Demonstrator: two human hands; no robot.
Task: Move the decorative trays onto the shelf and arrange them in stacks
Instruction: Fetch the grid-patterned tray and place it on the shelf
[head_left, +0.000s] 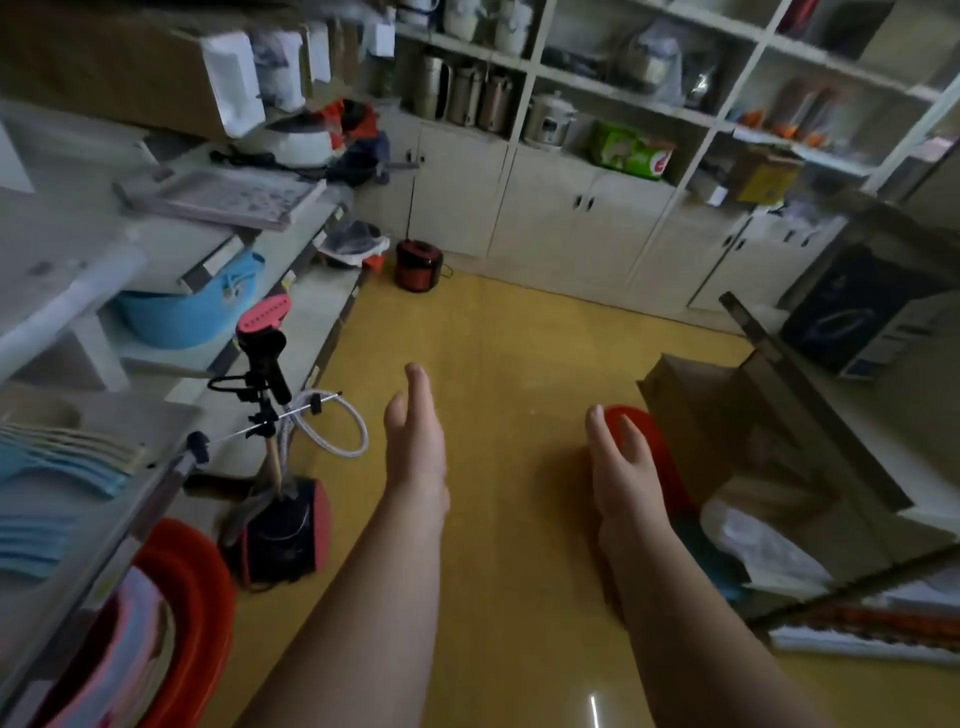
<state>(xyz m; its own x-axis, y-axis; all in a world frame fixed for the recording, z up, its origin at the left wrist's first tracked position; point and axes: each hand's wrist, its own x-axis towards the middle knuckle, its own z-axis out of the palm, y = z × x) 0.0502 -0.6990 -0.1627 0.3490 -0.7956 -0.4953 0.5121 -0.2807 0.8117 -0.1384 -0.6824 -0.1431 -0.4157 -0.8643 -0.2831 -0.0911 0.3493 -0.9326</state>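
Beyond the right hand (621, 467), slack and empty like the left hand (415, 441), a red tray (657, 457) lies nearest.

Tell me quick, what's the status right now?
Left hand and right hand both open, holding nothing. Flat grey patterned trays stacked on the left shelf. Black-and-pink garment steamer standing beside that shelf.

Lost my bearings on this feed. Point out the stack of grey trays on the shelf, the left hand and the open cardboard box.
grey trays (223, 197): head view, top tray's patterned face.
left hand (415, 441): head view, back of the hand.
cardboard box (727, 410): head view, inner wall.
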